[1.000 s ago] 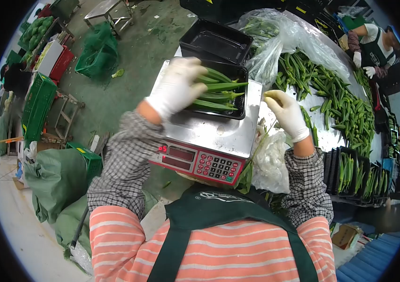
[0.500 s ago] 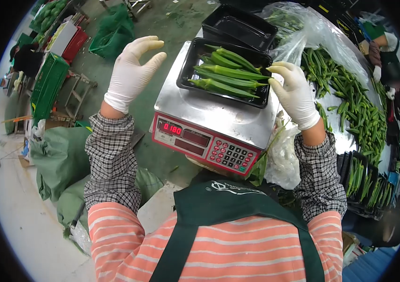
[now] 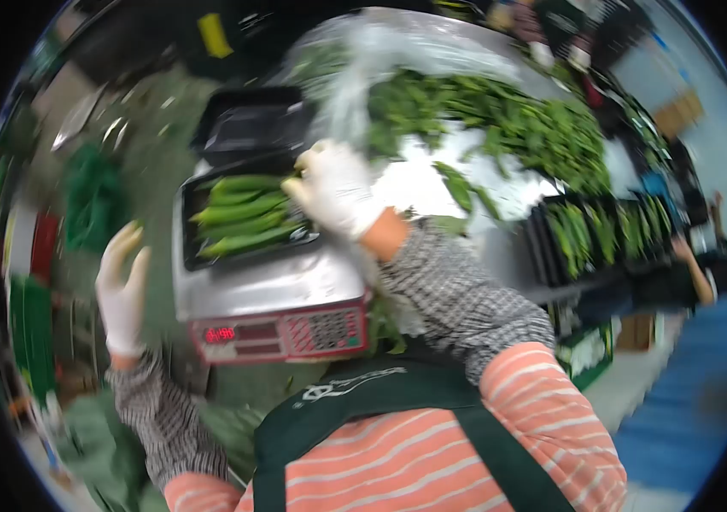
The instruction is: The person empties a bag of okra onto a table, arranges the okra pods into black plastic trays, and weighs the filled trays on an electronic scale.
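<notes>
At the left we see green netting (image 3: pixel 94 196) on the floor, and nearer, just left of the scale, our left hand (image 3: pixel 124 286) in a white glove, raised with thumb and fingers well apart, holding nothing. Far beyond is a yellow label (image 3: pixel 214 34), its writing not legible. The electronic scale (image 3: pixel 252 290) shows red digits (image 3: pixel 220 334), too blurred for us to read surely, left of its keypad (image 3: pixel 325 331). On its platform sits the black tray (image 3: pixel 187 230) of okra pods (image 3: pixel 244 225); a second black tray (image 3: pixel 252 128) lies just beyond. Our right hand (image 3: pixel 329 188), fingers curled, is at the tray's far right corner; we cannot tell whether it grips anything. Nearest us, the dark green apron (image 3: pixel 372 392) bears a white logo, its lettering blurred. Rightward, loose okra (image 3: pixel 543 136) covers part of the metal table (image 3: pixel 419 192), with okra-filled trays (image 3: pixel 607 235) at the right.
</notes>
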